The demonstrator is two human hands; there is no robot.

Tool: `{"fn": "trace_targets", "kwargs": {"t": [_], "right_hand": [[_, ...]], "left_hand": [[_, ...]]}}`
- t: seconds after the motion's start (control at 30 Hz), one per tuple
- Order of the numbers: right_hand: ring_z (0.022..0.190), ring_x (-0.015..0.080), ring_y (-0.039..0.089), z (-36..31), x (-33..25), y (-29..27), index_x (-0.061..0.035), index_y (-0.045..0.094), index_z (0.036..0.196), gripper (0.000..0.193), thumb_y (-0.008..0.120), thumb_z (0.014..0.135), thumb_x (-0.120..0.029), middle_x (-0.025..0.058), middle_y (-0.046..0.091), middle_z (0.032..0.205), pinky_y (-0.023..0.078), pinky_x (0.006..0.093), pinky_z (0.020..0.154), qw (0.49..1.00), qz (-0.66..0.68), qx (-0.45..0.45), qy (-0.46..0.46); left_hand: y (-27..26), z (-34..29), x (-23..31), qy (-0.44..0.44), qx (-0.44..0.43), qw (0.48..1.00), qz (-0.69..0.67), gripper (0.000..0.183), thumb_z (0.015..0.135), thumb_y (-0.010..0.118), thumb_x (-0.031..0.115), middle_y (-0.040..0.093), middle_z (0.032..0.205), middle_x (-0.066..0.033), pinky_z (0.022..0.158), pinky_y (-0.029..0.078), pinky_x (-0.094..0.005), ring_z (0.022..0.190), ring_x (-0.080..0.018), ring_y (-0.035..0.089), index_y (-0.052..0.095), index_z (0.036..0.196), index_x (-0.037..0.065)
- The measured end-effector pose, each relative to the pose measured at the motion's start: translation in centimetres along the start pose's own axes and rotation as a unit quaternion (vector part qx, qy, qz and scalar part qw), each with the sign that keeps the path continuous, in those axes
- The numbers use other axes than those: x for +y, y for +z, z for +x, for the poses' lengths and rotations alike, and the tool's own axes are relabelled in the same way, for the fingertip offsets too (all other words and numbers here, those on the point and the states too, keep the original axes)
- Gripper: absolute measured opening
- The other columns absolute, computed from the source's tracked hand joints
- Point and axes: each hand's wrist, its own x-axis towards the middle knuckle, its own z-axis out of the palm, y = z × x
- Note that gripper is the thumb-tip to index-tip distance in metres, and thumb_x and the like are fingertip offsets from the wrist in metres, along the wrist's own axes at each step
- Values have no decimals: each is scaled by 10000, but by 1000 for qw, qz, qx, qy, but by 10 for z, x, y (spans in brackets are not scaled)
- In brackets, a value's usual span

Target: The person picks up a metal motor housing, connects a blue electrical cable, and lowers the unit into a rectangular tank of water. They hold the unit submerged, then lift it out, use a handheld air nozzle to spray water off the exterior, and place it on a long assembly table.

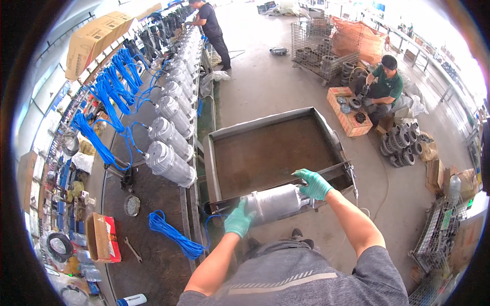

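Observation:
A silver-grey cylindrical motor (pixel 278 202) lies on its side in front of me, across the near edge of a large metal tank (pixel 270 125). My left hand (pixel 240 219), in a green glove, grips its left end. The right hand (pixel 315 184), gloved the same way, holds the opposite end, where a shaft and short rods stick out. From the left end, a blue cable (pixel 207 224) runs to a coiled bundle (pixel 176 237) on the workbench. The tank's floor looks brown and wet or stained.
Several upright motors (pixel 171 163) with blue cables line the workbench (pixel 148 204) at left. A wrench (pixel 133 250), a small dish (pixel 132 205) and an open box (pixel 102 237) lie there too. One person (pixel 385 86) sits at far right by crates; another (pixel 210 30) stands at the bench's far end.

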Motion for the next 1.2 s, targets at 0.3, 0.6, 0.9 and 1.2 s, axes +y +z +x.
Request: {"fn": "trace_targets", "kwargs": {"t": [0.3, 0.6, 0.9, 1.2], "right_hand": [[916, 104, 653, -12, 1, 52, -17, 713, 1127, 309, 534, 900, 90, 35, 736, 1012, 531, 266, 853, 931, 294, 131, 171], [936, 137, 669, -14, -12, 63, -16, 701, 1128, 267, 545, 930, 75, 76, 747, 1011, 532, 283, 870, 917, 218, 271, 195], [979, 256, 699, -19, -14, 36, -42, 680, 1179, 295, 684, 922, -188, 147, 723, 1106, 542, 360, 885, 912, 273, 174, 252], [1093, 422, 603, -169, 170, -32, 36, 529, 1221, 518, 744, 847, -251, 276, 610, 1173, 500, 457, 944, 791, -170, 378, 451]], "left_hand": [[2, -4, 0, -24, 1, 1000, -5, 772, 908, 671, 498, 629, 1312, -223, 982, 495, -481, 1165, -403, 623, 369, 1554, 201], [-5, -4, 10, -18, -15, 1000, -7, 829, 904, 674, 491, 596, 1343, -245, 1003, 478, -481, 1208, -412, 592, 321, 1574, 155], [27, 7, -18, 9, 35, 997, -63, 791, 886, 740, 375, 675, 1207, -251, 922, 516, -491, 1081, -439, 657, 353, 1566, 262], [23, 7, -6, 6, 43, 998, -45, 767, 886, 754, 341, 673, 1209, -255, 905, 521, -495, 1048, -448, 663, 379, 1553, 283]]}}
